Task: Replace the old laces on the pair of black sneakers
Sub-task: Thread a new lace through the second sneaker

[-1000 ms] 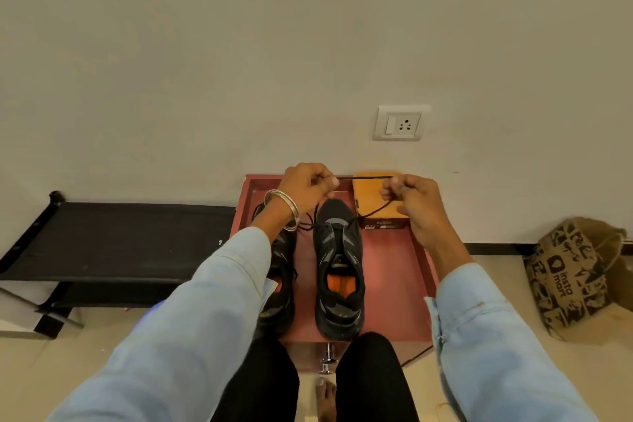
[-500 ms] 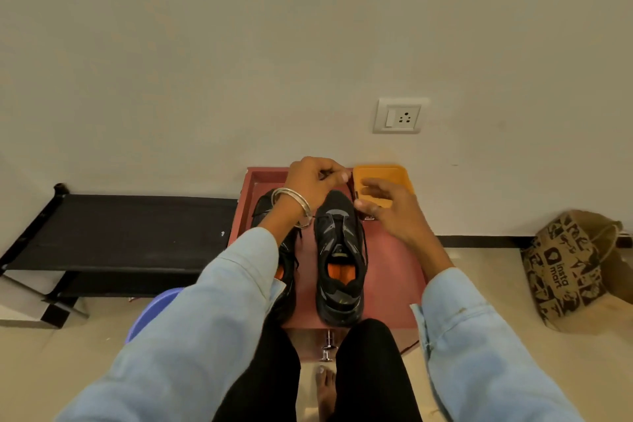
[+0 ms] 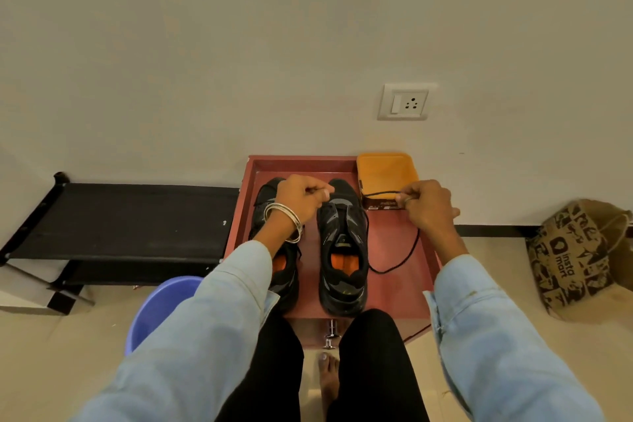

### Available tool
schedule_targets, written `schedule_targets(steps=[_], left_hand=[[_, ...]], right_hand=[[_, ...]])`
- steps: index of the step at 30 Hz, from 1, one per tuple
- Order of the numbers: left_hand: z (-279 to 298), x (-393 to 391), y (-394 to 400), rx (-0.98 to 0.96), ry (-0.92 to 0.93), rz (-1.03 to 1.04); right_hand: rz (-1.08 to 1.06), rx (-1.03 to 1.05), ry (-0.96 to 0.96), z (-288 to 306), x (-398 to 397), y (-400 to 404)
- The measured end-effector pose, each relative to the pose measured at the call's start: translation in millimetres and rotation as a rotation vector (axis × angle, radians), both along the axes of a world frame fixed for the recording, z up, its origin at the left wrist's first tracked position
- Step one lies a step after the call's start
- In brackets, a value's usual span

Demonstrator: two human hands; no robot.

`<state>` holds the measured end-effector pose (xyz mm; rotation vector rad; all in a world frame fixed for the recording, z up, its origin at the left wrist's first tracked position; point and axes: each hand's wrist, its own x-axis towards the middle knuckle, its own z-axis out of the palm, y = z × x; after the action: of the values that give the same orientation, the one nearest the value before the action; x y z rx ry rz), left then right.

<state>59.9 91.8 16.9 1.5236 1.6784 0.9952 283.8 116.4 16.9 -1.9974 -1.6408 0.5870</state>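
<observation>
Left sneaker on red tray, half hidden by sleeve. Left hand pinched on lace end at right sneaker toe. Black lace, limp, light, best held near tip, pinched by right hand before orange box.

Single head-worn view, forward and downward

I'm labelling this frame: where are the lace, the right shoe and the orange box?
lace (image 3: 409,252), head view, on the slack loop lying on the tray.
right shoe (image 3: 337,228), head view, on its tongue.
orange box (image 3: 385,169), head view, on its top face.
</observation>
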Motion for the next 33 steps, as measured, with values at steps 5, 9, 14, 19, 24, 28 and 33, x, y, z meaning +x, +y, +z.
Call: schedule_targets(steps=[5,9,14,19,24,28,33], left_hand=[[-15.6,19.1,6.7,-0.062,-0.081,0.076],[-25.3,24.1,15.7,-0.130,-0.150,0.159],[-49.3,20.5,25.2,-0.242,-0.180,0.225],[-72.2,34.3,20.2,-0.401,0.013,0.154],[-74.7,37.6,18.6,-0.373,0.025,0.202],[-77.3,34.4,16.2,-0.363,-0.024,0.203],[-79.8,29.3,18.1,-0.359,0.000,0.141]], right_hand=[[0.387,0.000,0.040,-19.1,-38.8,4.4],[0.361,0.056,0.194,-38.1,-59.2,9.0],[0.270,0.010,0.337,-59.7,-59.3,20.8],[0.183,-0.097,0.103,-75.3,-64.6,27.1],[0.167,-0.119,-0.004,-80.0,-75.7,27.5],[0.166,-0.111,-0.058,-86.6,-83.0,29.5],[0.037,-0.121,0.189,-117.2,-89.0,31.1]])
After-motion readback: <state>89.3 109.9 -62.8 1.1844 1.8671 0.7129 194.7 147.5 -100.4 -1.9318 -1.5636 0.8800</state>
